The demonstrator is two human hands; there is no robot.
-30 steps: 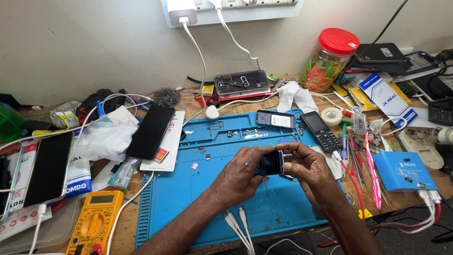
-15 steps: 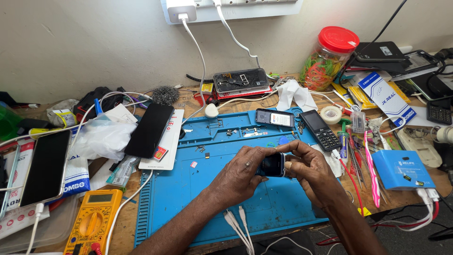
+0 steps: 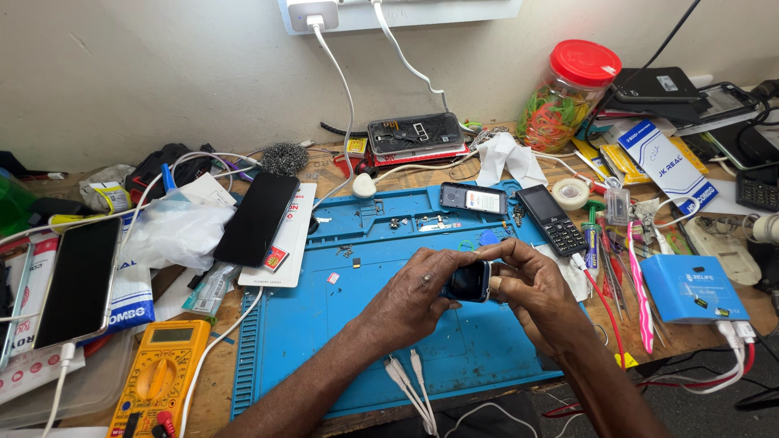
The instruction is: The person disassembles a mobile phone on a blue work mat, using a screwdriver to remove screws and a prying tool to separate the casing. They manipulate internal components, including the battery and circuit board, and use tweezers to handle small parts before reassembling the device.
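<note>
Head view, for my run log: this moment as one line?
left hand + right hand: hold small dark device | over blue mat | keypad phone behind

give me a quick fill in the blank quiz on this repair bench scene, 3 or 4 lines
1. The left hand and the right hand together hold a small dark device above a work mat whose colour is ____.
2. The lid of the jar of rubber bands is ____.
3. The yellow multimeter lies at the mat's ____ side.
4. The keypad phone lies to the ____ of the hands, near the roll of tape.

Missing words: blue; red; left; rear
</note>
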